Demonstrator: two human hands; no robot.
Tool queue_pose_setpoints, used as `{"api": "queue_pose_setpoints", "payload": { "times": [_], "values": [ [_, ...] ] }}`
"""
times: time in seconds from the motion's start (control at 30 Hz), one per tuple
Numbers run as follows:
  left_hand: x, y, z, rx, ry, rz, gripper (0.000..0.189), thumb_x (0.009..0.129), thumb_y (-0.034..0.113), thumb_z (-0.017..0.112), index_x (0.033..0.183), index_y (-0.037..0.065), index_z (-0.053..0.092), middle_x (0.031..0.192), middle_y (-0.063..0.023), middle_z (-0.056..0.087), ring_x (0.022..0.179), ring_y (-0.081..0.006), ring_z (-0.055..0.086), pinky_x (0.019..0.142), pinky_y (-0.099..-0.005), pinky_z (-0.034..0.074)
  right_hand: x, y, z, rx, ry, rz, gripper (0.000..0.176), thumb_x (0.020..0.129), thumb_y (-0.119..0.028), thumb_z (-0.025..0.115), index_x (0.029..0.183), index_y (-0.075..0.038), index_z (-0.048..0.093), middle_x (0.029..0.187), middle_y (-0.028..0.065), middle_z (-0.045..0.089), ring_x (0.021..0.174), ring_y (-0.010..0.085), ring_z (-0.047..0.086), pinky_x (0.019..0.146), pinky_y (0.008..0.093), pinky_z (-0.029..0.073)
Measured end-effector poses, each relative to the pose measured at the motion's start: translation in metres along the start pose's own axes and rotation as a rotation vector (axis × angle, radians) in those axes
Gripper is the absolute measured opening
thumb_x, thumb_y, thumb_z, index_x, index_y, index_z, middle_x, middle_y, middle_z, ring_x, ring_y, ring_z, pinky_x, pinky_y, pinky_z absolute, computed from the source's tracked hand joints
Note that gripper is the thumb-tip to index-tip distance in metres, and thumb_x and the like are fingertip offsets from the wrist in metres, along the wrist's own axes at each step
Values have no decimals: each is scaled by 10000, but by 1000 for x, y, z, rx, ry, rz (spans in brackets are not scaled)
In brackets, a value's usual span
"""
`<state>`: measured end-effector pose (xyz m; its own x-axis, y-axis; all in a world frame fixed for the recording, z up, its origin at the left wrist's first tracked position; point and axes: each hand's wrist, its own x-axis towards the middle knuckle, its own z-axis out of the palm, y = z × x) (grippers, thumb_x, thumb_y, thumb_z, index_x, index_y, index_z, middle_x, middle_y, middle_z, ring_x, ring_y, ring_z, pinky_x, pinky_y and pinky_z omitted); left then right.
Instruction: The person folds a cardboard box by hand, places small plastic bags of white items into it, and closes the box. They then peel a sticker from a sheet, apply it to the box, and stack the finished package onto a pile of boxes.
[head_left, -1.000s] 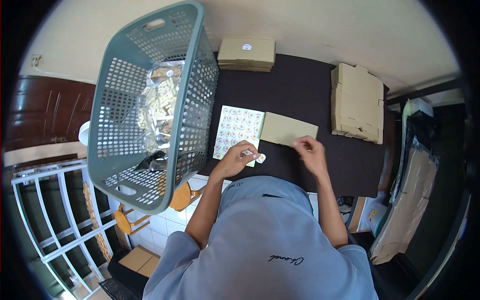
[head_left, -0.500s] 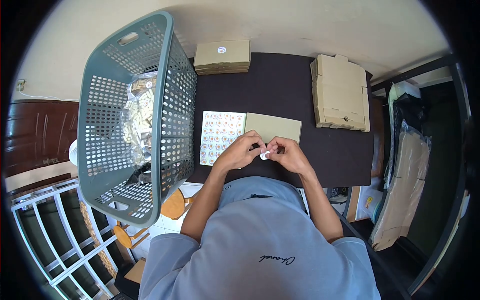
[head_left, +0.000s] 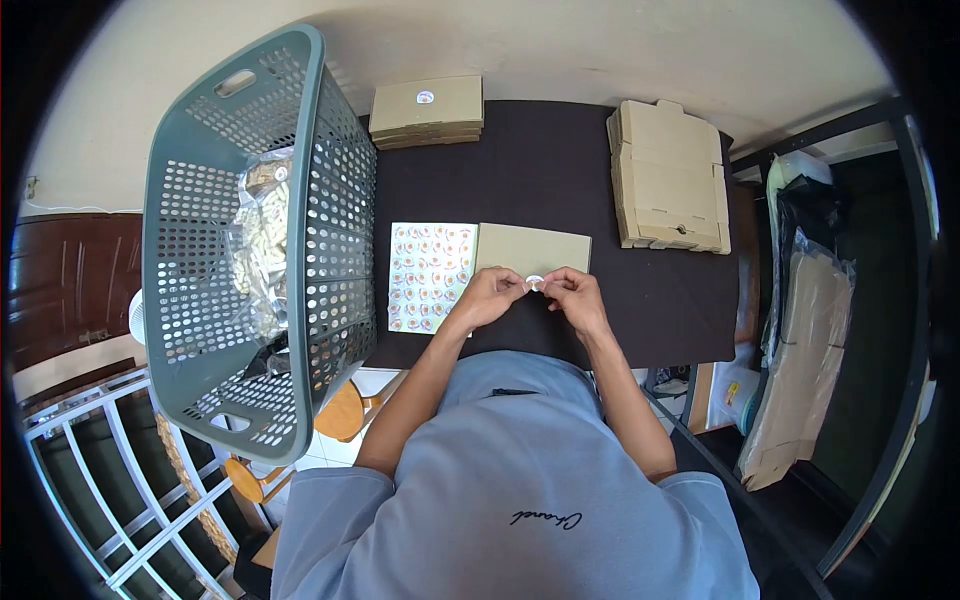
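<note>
Pinching the round sticker [head_left: 535,283] near the cardboard box [head_left: 535,247], fingers of the left hand [head_left: 488,298] and right hand [head_left: 578,299] grip its rim, likely the best hold: it looks light, flimsy (probably tacky beneath).

You are handling a smooth, round white paper sticker [head_left: 535,282], working near a matt, brown rectangular cardboard box [head_left: 535,248] and a smooth, perforated grey-green plastic basket [head_left: 299,300].

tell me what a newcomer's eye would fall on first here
Probably the big grey-green perforated basket at the left, with clear plastic bags inside. Next, perhaps, the sheet of round stickers beside the flat cardboard box, and one sticker held between the left hand and right hand by the box's near edge.
</note>
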<state>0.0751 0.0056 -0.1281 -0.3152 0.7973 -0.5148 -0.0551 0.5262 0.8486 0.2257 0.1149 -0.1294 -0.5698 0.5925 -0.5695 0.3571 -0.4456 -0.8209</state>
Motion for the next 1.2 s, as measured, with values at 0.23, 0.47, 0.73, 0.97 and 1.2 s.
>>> {"api": "queue_pose_setpoints", "payload": {
  "times": [0.23, 0.47, 0.73, 0.97, 1.2],
  "values": [
    [12, -2, 2, 98, 31, -16, 217, 837, 168, 706, 943, -19, 683, 790, -81, 677, 739, -124, 620, 691, -269, 492, 8, 4, 3, -10, 58, 12, 67, 827, -44, 668, 871, 3, 684, 761, 34, 653, 654, 72, 570, 546, 212, 451],
    [40, -16, 3, 128, 91, 51, 144, 829, 85, 667, 916, -26, 691, 775, -87, 677, 736, -132, 625, 684, -280, 502, 28, 4, 6, -263, 186, -65, 97, 798, -88, 689, 857, -15, 712, 735, 43, 670, 639, 94, 597, 579, 254, 474],
    [55, -11, 5, 224, 153, 13, 156, 838, 96, 656, 911, -37, 691, 751, -99, 681, 667, -141, 643, 620, -278, 511, 48, 6, 8, -463, 269, -128, 143, 767, -137, 698, 853, -24, 717, 754, 119, 707, 704, 216, 689, 693, 343, 527],
    [56, -4, 7, 333, 198, 18, 177, 817, 121, 654, 911, -21, 702, 787, -132, 697, 739, -195, 681, 685, -319, 529, 48, -1, 11, -621, 291, -183, 149, 776, -154, 676, 843, -23, 701, 750, 124, 701, 710, 249, 691, 699, 364, 527],
    [57, 3, 7, 386, 199, 0, 188, 807, 136, 649, 915, -6, 710, 839, -153, 708, 826, -254, 690, 774, -356, 530, 52, 1, 10, -681, 297, -192, 155, 780, -165, 663, 841, -25, 693, 742, 113, 699, 707, 247, 690, 696, 355, 525]
  ]
}}
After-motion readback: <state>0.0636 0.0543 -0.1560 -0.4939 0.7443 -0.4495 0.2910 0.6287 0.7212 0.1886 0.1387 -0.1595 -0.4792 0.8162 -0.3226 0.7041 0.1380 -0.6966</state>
